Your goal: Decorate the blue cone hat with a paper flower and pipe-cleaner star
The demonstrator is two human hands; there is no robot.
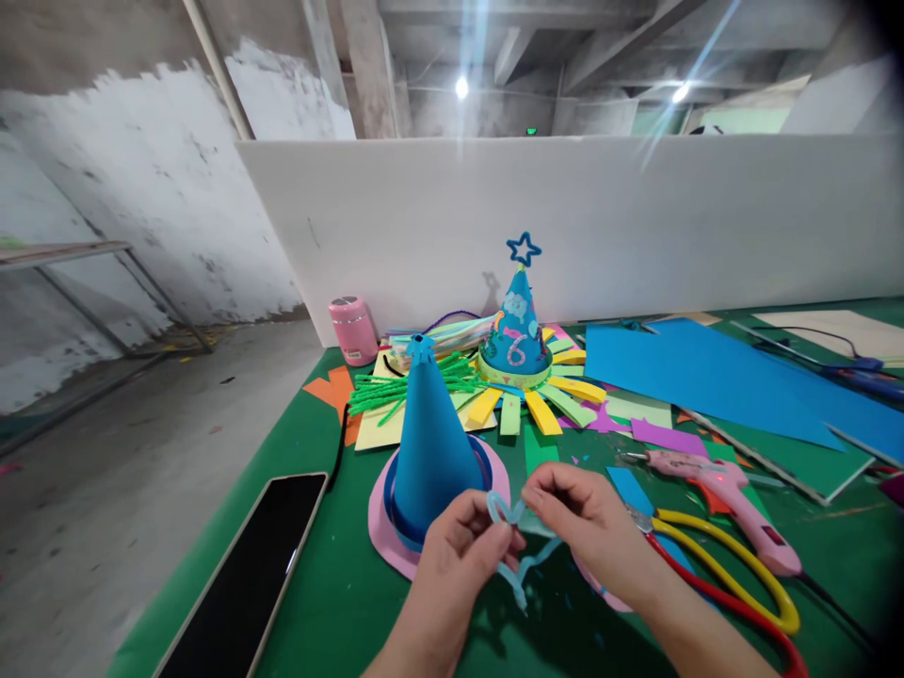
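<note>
Between my two hands is a light blue pipe cleaner (pixel 535 562), bent into a zigzag with a loop at the top. My left hand (pixel 462 546) pinches it near the loop, thumb against fingers. My right hand (pixel 575 513) grips another part of it with closed fingertips. Just behind my left hand stands a plain blue paper cone hat (pixel 432 443) on a pink brim (pixel 378 513). Farther back is a decorated blue cone hat (pixel 519 325) with a star on its tip, a number 6 and a brim of yellow and green strips.
Scissors (pixel 734 556) with red and yellow handles and a pink glue gun (pixel 727 490) lie at right. A phone (pixel 247 574) lies at left. Green pipe cleaners (pixel 378 391), a pink canister (pixel 354 330) and blue sheets (pixel 685 372) are behind, before a white partition (pixel 565 207).
</note>
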